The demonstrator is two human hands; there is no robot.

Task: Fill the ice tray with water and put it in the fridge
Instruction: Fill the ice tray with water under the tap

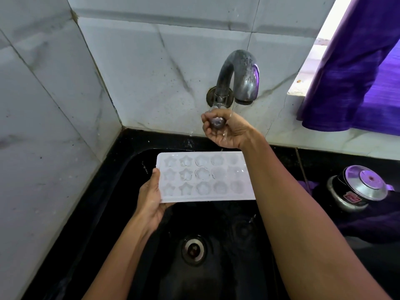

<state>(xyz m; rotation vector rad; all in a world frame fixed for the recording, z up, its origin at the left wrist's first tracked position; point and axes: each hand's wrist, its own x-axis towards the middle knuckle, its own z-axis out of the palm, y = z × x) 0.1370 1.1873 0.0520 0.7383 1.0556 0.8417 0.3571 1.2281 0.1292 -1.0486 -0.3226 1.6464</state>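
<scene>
Nearest the lens, two bare forearms reaching over a deep, glossy black sink (pixel 121 191) with a round metal drain (pixel 193 249) set in its floor. Left hand (pixel 151 200) gripping the short left end of the ice tray (pixel 205 177), thumb lying along the top edge, fingers curled underneath. Held flat and level above the basin, below and a little left of the spout. Tray of white, slightly translucent plastic, rectangular with rounded corners, moulded in three rows of shallow cells: star shapes toward the left, scalloped flower shapes in the middle, rounder ones to the right, where the right forearm hides its far end. Faint shine in several cells; whether from water cannot be told. Right hand (pixel 225 131) raised to the wall, fingers wrapped round the rounded metal knob (pixel 217 122) beneath the tap (pixel 238 76), wet gleam on the skin. Tap a dull grey metal gooseneck, spotted and tarnished, arching out of the wall and down to an open mouth. Behind, large white marble-look tiles (pixel 151 61) with grey veins and dark grout lines. At right, a purple cloth (pixel 357 72) hanging in folds, and on the dark counter a metal pot with a domed lid (pixel 359 187), polished and reflective.
</scene>
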